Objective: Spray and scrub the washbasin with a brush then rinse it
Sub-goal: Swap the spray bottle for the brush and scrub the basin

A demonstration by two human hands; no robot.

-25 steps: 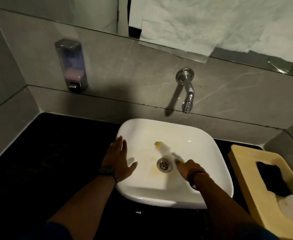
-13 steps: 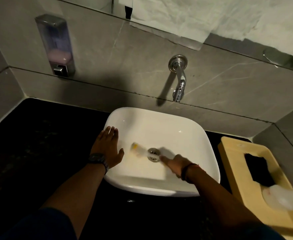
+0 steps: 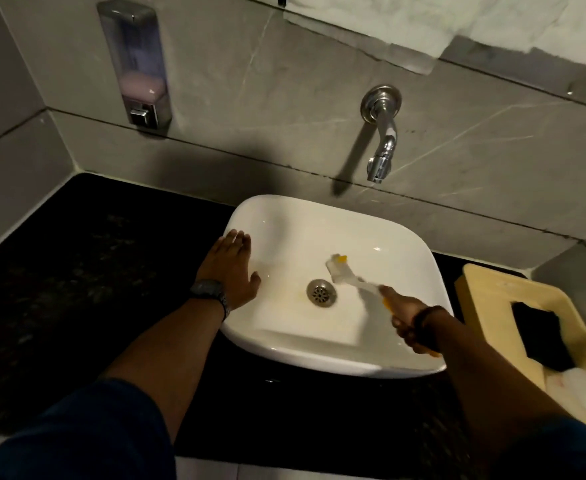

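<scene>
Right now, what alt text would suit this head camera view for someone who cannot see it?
A person's right hand scrubs inside a white square ceramic washbasin with a white-and-yellow plastic brush beside the round metal drain, while the left hand rests flat on the basin's left rim. A chrome wall tap above runs no water.

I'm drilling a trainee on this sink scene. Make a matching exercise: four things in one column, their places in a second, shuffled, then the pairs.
Things:
1. brush
2. left hand
3. soap dispenser
4. tap

Places:
A. on the wall, above the basin's far edge
B. flat on the basin's left rim
C. on the wall, above the left end of the counter
D. inside the basin, head just past the drain, held by the right hand

Pairs: 1-D, 2-B, 3-C, 4-A
</scene>
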